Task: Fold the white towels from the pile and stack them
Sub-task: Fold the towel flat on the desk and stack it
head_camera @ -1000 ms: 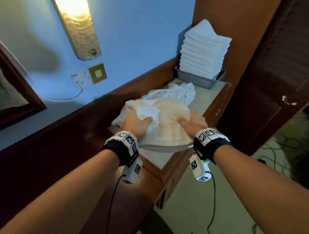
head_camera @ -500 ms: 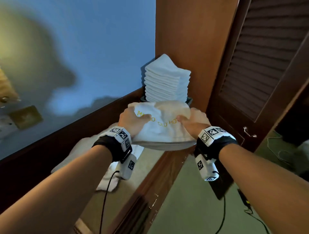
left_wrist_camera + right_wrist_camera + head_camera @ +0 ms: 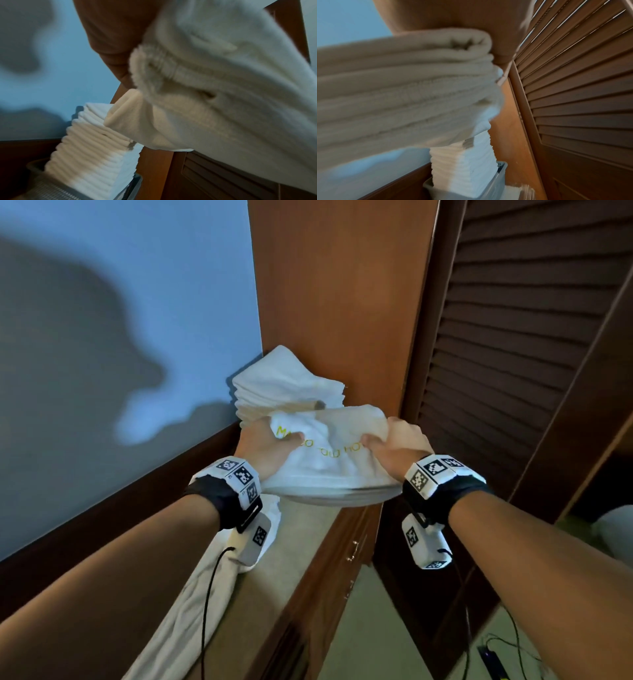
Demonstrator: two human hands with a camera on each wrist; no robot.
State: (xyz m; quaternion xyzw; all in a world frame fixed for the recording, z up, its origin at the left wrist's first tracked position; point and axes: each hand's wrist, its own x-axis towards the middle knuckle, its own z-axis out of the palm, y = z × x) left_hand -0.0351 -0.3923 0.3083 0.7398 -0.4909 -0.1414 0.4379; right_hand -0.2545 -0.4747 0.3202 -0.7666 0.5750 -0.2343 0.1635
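Wooden panel [image 3: 329, 302] and blue wall [image 3: 137, 302] hem the towel stack [image 3: 284, 385].

Fluffy terry-cloth towel [image 3: 329, 463] (matt), glossy wooden cabinet [image 3: 339, 302]

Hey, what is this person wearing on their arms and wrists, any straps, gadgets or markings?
Both forearms are bare, with no sleeves. Each wrist carries a black band topped with white blocks printed with black-and-white square code markers. Under each wrist hangs a white camera unit, also bearing a code marker. A thin black cable trails down from each unit. No rings or gloves show on the left hand or right hand.
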